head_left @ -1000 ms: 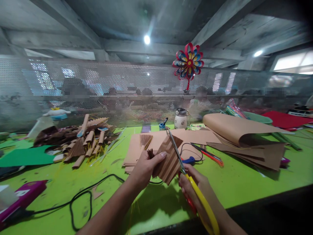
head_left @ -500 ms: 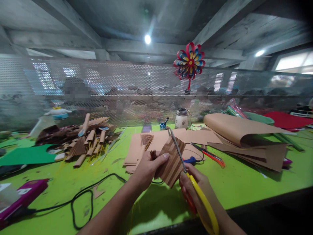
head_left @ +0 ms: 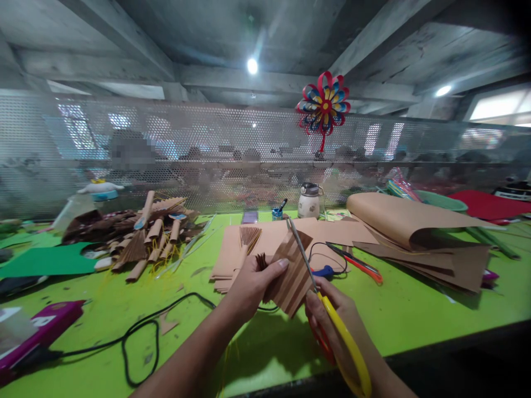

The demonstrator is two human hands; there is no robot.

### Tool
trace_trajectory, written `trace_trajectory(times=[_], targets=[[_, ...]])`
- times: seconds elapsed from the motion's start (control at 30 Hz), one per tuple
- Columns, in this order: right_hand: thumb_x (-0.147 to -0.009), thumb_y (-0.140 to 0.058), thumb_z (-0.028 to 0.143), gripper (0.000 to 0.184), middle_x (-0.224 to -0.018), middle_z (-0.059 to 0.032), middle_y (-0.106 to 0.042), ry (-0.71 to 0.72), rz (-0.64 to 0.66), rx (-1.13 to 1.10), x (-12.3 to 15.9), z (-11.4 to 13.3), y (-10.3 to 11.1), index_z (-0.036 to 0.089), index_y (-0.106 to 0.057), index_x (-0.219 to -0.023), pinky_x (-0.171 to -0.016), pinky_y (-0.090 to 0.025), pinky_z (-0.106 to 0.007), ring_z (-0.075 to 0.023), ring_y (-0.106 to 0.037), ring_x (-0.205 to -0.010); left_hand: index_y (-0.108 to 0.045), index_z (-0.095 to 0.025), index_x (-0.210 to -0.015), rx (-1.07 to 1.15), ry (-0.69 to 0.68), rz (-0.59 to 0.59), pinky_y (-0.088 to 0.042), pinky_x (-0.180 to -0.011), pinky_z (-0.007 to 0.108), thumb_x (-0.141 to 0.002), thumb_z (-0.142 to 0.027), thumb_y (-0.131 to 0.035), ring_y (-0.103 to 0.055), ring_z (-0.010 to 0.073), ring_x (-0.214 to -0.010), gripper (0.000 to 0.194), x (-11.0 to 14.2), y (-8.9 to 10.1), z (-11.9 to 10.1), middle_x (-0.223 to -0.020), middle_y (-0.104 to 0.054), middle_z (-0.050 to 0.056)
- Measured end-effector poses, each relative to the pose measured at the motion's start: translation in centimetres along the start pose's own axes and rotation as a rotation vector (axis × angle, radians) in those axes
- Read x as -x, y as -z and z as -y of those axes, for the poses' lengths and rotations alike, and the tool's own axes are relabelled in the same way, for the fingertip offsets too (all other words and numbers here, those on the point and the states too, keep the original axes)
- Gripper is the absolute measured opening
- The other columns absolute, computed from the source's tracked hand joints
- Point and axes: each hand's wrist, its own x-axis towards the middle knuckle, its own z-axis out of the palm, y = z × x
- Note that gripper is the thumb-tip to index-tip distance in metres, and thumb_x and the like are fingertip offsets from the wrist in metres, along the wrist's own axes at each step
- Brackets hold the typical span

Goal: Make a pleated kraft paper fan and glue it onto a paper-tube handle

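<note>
My left hand [head_left: 255, 284] is closed on a pleated piece of brown kraft paper [head_left: 289, 279], thumb lying across its front. Dark folded edges of paper stick out behind that thumb. In my right hand [head_left: 334, 315] is a pair of scissors [head_left: 339, 326] with a yellow handle loop and a red-orange one. Their blade points up and away, lying along the right edge of the pleated paper. How far the blades are apart I cannot tell. Just beyond my hands lies a stack of brown paper sheets [head_left: 224, 251], with a small folded paper fan [head_left: 249, 239] on it.
Paper fans and rolls with yellow strings [head_left: 155, 235] are heaped at left. A black cable [head_left: 157, 320] loops near my left forearm. Beyond the scissors lies a red-handled tool [head_left: 365, 269]. Large folded kraft paper [head_left: 394, 215] lies right; a bottle [head_left: 309, 202] stands at the back.
The view has shifted very slightly. Both hands, the pleated paper and the scissors keep nearly the same position.
</note>
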Motion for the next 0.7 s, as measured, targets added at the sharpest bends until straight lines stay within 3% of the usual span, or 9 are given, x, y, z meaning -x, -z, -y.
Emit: trace_trajectory(times=[0.17,0.43,0.7], targets=[[-0.077,-0.062,0.054,0.047,-0.057,0.0036,-0.043,-0.034,0.01,-0.016,0.16,-0.1,0.07,0.015,-0.061,-0.105,-0.038,-0.027,-0.017,-0.0077,-0.035,-0.046,-0.059,-0.011,-0.062,0.029,0.01,-0.012,-0.038,-0.047,0.023,-0.07,-0.039,-0.07,-0.052,0.0117,-0.051,0.031,0.08,-0.11,-0.07,-0.057,-0.058,0.003],[-0.078,-0.06,0.054,0.046,-0.061,0.0018,-0.048,-0.001,0.02,0.02,0.15,0.34,0.45,0.016,-0.061,-0.104,-0.044,-0.036,-0.019,-0.0095,-0.041,-0.051,-0.053,-0.012,-0.058,-0.04,0.011,-0.015,-0.028,-0.042,0.02,-0.072,-0.04,-0.069,-0.042,0.0066,-0.044,0.035,-0.08,0.01,0.3,-0.051,-0.049,-0.001],[-0.079,-0.06,0.053,0.044,-0.061,0.0028,-0.047,-0.005,0.012,0.025,0.08,0.29,0.67,0.017,-0.061,-0.102,-0.044,-0.035,-0.018,-0.0092,-0.041,-0.051,-0.06,-0.01,-0.063,-0.001,0.021,0.037,-0.035,-0.048,0.02,-0.073,-0.037,-0.069,-0.05,0.0093,-0.052,0.029,0.12,-0.55,-0.03,-0.06,-0.058,0.003]])
